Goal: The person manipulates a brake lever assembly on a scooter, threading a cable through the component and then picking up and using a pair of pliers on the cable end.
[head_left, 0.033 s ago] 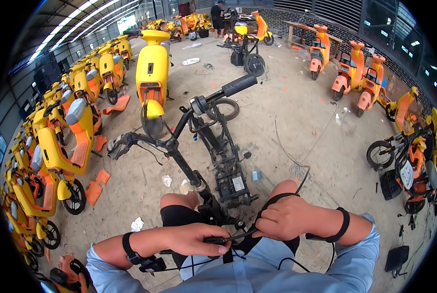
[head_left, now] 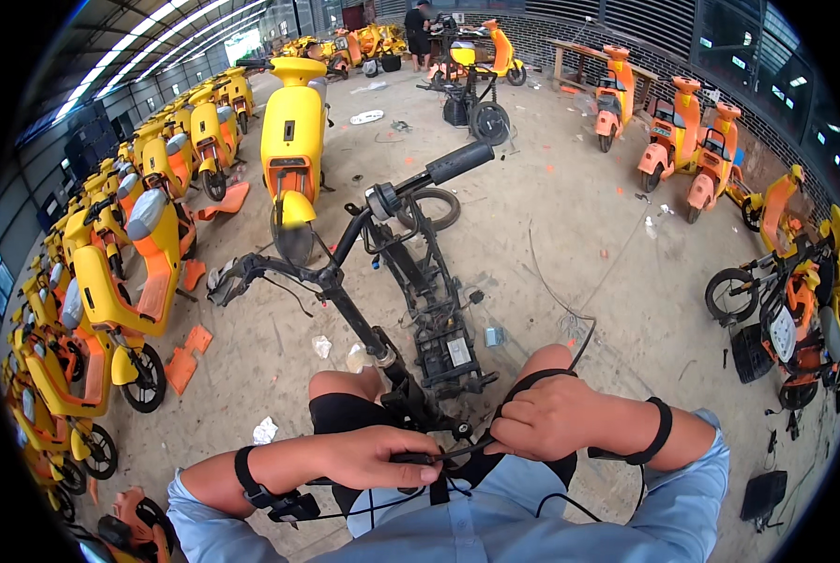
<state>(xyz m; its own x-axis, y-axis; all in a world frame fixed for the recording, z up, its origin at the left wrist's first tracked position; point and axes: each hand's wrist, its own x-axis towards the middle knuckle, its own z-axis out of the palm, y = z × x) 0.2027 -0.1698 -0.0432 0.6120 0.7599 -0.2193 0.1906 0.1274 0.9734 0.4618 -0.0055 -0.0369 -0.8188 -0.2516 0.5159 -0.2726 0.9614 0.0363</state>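
A black cable (head_left: 462, 452) stretches between my two hands, close in front of my body. My left hand (head_left: 382, 458) is closed on one stretch of it, thumb and fingers pinching a dark, thicker piece. Fingers curled, my right hand (head_left: 537, 418) grips the cable further along. From there it loops over the right hand and past my right knee to the floor. Just ahead stands a stripped black scooter frame (head_left: 429, 319), its handlebar (head_left: 340, 249) turned to the left and its fork column (head_left: 354, 319) between my knees. The fork's lower end is partly hidden.
Rows of yellow scooters (head_left: 293, 141) fill the left side. Orange scooters (head_left: 617, 98) stand at the far right, partly dismantled ones (head_left: 800, 291) nearer. Orange panels (head_left: 187, 361), a loose tyre (head_left: 434, 208) and scraps lie on the floor. A person (head_left: 418, 38) stands at the back.
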